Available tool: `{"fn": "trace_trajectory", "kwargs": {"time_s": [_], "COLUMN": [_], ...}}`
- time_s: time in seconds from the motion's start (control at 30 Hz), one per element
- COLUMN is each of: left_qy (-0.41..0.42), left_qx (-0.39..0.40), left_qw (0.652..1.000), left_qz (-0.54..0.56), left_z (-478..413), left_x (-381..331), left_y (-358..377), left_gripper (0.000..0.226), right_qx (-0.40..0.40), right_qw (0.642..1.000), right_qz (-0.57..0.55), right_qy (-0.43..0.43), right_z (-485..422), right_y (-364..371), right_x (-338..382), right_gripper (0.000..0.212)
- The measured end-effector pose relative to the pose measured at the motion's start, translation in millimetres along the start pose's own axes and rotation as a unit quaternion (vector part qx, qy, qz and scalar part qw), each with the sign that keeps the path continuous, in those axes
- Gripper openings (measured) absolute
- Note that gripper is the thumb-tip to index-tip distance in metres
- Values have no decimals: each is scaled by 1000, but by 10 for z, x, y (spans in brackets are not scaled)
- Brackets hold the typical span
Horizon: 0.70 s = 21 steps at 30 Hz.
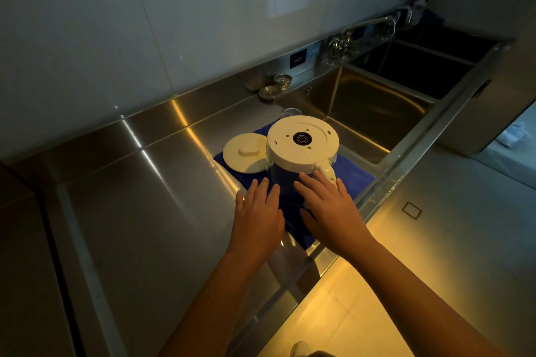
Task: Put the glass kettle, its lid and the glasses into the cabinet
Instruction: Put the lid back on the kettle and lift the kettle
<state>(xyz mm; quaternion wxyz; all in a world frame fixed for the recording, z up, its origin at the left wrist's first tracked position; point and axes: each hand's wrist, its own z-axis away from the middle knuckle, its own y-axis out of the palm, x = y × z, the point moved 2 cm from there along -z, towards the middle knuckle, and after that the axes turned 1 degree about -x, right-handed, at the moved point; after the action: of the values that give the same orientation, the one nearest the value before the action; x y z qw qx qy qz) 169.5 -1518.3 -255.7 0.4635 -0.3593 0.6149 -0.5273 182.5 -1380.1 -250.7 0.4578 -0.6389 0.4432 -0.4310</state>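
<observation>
Left hand (pixel 258 217): fingers straight and spread, holding nothing, at the kettle's (pixel 303 142) near side.
Right hand (pixel 330 209): flat and wide, holding nothing, by the kettle's handle.
Kettle: one, upside down on a blue cloth (pixel 356 177) on the counter (pixel 145 197).
Lid (pixel 245 153): one, just left of the kettle.
Glass (pixel 291 111): one, behind the kettle.

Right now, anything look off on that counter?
The glass kettle stands upside down on the blue cloth, white base up; its lid lies beside it. Likely drying; nothing looks spilled or broken.
</observation>
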Motion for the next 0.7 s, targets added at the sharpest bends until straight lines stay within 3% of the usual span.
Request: {"fn": "trace_trajectory", "kwargs": {"time_s": [0.27, 0.7], "left_qy": [-19, -30], "left_qx": [-7, -17], "left_qw": [1000, 999], "left_qz": [-1, -12], "left_z": [-22, -50], "left_x": [92, 675], "left_y": [-16, -140], "left_gripper": [52, 52], "right_qx": [-38, 23], "right_qw": [998, 998], "right_qz": [-24, -53], "right_qy": [-34, -14], "right_z": [-89, -355], "right_y": [39, 167], "right_x": [136, 652], "right_gripper": [61, 53]}}
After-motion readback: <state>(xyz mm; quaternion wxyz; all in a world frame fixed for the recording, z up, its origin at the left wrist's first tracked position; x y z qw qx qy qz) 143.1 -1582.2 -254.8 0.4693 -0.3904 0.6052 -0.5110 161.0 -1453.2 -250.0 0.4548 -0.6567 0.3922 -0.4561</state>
